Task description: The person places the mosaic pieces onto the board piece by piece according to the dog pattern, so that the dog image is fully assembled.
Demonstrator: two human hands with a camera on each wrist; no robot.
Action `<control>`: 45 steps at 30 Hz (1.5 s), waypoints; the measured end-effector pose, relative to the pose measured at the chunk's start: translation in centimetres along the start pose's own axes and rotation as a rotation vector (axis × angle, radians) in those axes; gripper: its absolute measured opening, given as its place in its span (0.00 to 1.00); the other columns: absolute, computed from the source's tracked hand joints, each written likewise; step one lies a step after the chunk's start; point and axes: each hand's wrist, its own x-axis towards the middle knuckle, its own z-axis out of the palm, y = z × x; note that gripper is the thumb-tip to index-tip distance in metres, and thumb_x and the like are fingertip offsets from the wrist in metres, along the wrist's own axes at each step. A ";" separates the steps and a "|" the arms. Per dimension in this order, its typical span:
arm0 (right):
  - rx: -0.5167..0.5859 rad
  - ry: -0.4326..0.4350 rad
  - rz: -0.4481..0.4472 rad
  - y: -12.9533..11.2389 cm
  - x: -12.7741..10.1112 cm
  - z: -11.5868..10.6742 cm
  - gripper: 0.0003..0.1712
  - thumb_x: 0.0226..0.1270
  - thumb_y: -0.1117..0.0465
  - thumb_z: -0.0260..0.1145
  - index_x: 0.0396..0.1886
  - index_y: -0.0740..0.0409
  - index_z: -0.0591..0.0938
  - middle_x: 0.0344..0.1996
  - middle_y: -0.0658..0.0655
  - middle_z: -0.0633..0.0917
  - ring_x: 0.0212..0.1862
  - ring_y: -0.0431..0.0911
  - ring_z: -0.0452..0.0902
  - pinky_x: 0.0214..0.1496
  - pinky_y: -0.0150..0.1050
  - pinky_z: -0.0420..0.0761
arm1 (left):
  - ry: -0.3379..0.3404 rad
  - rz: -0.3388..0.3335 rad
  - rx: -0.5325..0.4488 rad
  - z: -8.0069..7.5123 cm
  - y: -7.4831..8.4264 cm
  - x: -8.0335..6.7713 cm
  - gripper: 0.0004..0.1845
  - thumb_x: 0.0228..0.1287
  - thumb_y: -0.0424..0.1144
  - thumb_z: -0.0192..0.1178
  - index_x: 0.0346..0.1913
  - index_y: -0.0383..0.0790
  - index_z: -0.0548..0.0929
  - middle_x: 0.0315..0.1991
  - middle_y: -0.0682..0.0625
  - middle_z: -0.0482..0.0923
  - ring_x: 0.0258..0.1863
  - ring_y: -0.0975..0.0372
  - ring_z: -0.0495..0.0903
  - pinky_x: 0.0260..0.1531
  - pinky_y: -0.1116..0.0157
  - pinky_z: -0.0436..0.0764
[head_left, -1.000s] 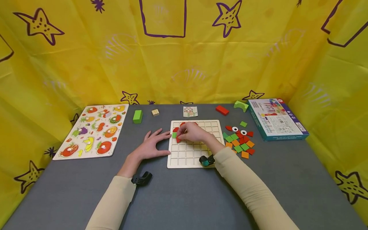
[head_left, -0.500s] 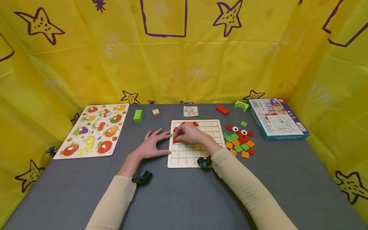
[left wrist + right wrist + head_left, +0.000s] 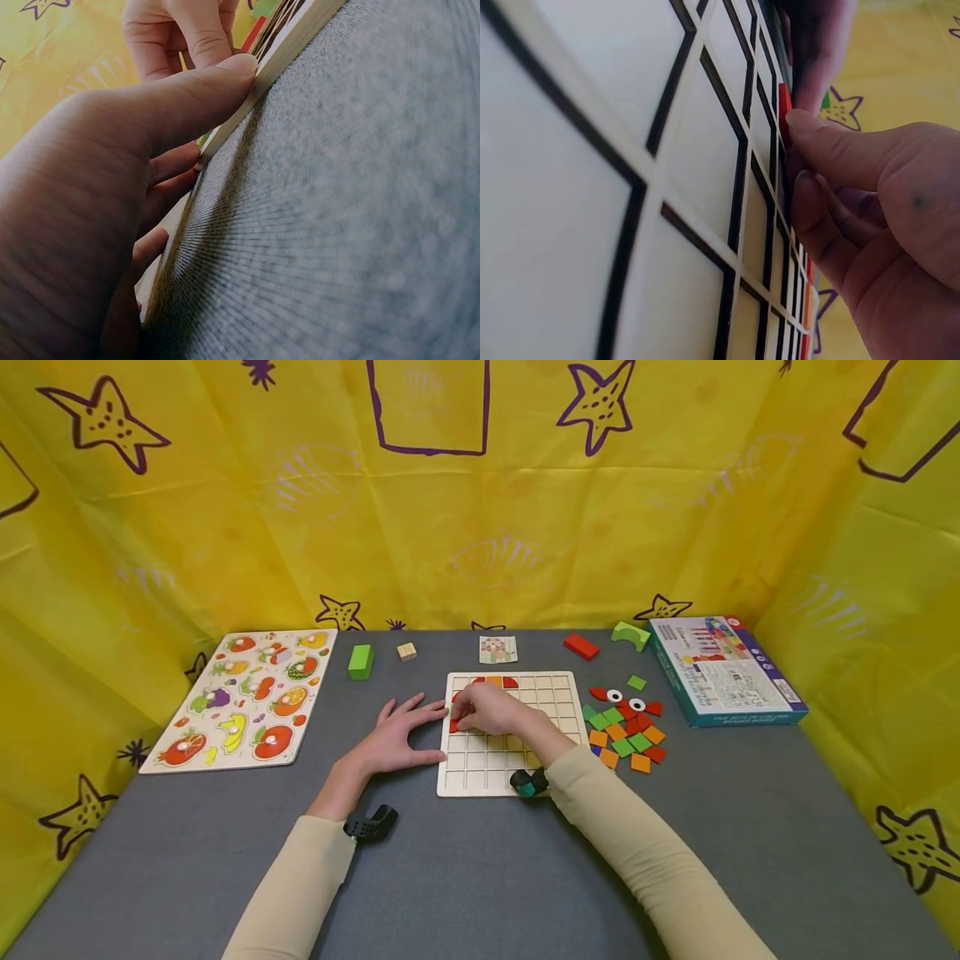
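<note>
While the flat left hand (image 3: 393,739) steadies the grid board (image 3: 555,693), the right hand (image 3: 491,708) pinches a red tile (image 3: 784,112).

Both arms wear long, close-fitting sleeves of a plain cream fabric, reaching down to the wrists with no cuffs, buttons or print showing. The left sleeve (image 3: 292,893) lies on the left, the right sleeve (image 3: 645,852) on the right. A small black camera (image 3: 370,824) is strapped at the left wrist, its body rounded and matte. A like camera (image 3: 528,782) at the right wrist is black with a teal front. The left hand (image 3: 393,739) and right hand (image 3: 491,708) are bare, without rings or gloves.
</note>
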 end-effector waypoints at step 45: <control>0.124 0.321 0.262 11.6 -12.8 -9.9 0.17 0.72 0.61 0.68 0.55 0.66 0.83 0.48 0.62 0.84 0.49 0.56 0.78 0.52 0.52 0.78 | -0.001 0.008 0.026 0.1 -0.1 0.0 0.41 0.58 0.58 0.71 0.71 0.43 0.75 0.74 0.48 0.66 0.77 0.44 0.49 0.68 0.34 0.35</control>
